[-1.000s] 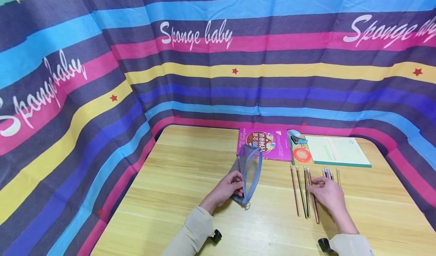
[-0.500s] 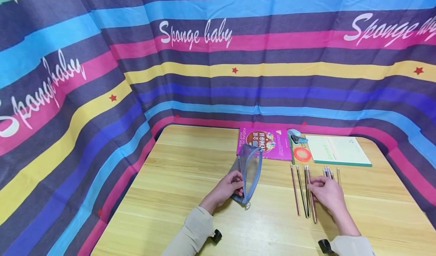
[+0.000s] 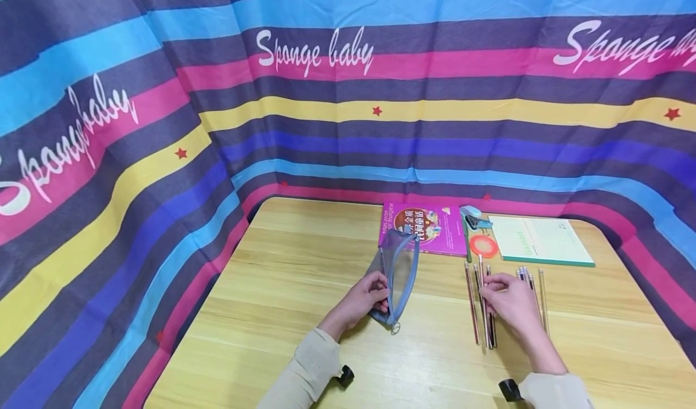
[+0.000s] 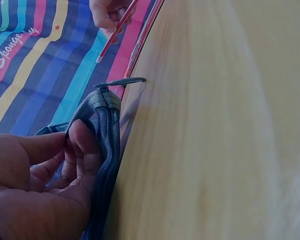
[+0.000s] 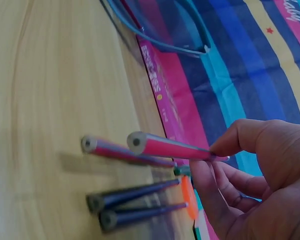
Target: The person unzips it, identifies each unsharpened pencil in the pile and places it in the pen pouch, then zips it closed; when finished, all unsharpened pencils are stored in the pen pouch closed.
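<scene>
My left hand (image 3: 367, 297) pinches the side of a blue see-through zip pouch (image 3: 414, 276), which stands with its zipped mouth gaping. In the left wrist view, thumb and fingers close on the pouch's edge beside the zipper (image 4: 109, 135). With thumb and fingertips, my right hand (image 3: 513, 303) grips a pink pencil (image 5: 165, 146), raised over the table. Below it lie a reddish pencil (image 5: 125, 152) and two dark pencils (image 5: 135, 194). More pencils (image 3: 542, 294) lie to the right of that hand, partly hidden by it.
At the back of the wooden table (image 3: 304, 264) lie a purple book (image 3: 454, 234), an orange-red round item (image 3: 483, 246), a small light-blue and black object (image 3: 474, 217) and a pale notebook (image 3: 549, 240). A striped cloth (image 3: 326, 125) hangs behind the table's far edge.
My right hand has lifted the pink pencil off the row and carried it a little to the left. The left hand and the pouch have stayed in place.
</scene>
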The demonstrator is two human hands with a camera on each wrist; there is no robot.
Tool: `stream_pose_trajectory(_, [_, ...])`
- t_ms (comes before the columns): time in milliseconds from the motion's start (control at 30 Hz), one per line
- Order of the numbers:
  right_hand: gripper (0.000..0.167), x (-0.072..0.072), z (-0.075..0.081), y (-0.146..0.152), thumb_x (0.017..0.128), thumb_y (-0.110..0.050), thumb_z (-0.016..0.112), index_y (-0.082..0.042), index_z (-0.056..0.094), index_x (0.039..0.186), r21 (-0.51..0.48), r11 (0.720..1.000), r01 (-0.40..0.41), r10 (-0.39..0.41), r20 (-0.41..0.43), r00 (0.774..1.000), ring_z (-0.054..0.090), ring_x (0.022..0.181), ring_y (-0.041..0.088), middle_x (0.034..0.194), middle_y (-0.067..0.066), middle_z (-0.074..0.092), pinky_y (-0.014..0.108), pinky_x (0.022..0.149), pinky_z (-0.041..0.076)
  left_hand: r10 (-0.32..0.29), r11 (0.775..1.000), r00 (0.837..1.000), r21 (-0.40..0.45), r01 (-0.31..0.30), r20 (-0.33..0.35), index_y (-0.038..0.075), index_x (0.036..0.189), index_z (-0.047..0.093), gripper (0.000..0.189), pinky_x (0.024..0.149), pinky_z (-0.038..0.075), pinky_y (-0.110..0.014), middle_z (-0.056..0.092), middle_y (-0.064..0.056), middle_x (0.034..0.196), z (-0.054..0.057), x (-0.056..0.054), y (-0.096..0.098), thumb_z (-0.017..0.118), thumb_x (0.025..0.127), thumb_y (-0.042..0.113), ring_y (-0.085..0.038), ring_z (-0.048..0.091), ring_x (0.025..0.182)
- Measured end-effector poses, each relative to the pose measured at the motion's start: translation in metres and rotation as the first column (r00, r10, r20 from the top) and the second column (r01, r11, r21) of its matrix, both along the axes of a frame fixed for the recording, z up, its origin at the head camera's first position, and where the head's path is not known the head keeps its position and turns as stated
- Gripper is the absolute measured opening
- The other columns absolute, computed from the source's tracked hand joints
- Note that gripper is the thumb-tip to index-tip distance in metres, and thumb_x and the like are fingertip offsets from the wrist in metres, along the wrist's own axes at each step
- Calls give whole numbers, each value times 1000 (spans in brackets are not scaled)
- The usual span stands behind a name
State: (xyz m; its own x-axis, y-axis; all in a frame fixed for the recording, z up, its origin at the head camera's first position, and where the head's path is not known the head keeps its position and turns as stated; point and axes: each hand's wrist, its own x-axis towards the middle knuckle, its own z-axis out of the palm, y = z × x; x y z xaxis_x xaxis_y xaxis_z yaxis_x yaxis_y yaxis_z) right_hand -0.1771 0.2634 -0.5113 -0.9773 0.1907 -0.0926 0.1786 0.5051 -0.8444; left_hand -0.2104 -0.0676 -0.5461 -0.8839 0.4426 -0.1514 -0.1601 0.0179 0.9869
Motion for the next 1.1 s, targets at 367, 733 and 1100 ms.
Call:
stream_pose_trajectory(367, [35,-16,5,-42,90,2,68,13,61,122,-167,986,-8,4,-25,1000,66,61,11,88,6,64,34,62,65,-11,1000,1000,7,11,10,-2,110,53,6,67,58,-22,54,-3,89,1,-1,0,53,104,-1,-15,59,76])
stream_pose_trajectory(733, [34,-24,7,-69,91,6,64,13,54,123,-317,948,-33,28,-22,999,67,63,13,90,5,59,33,66,65,10,1000,1000,11,-10,17,1,106,54,4,66,58,-22,54,-4,89,1,3,2,55,103,-1,-17,59,75])
stream_pose_trajectory(1100, [28,-26,6,-98,89,10,63,9,53,116,-399,917,-9,-15,-58,998,65,65,11,90,4,59,33,67,66,11,1000,1000,21,-11,14,3,105,55,5,66,58,-22,54,-4,89,2,3,3,54,103,-2,-17,59,76])
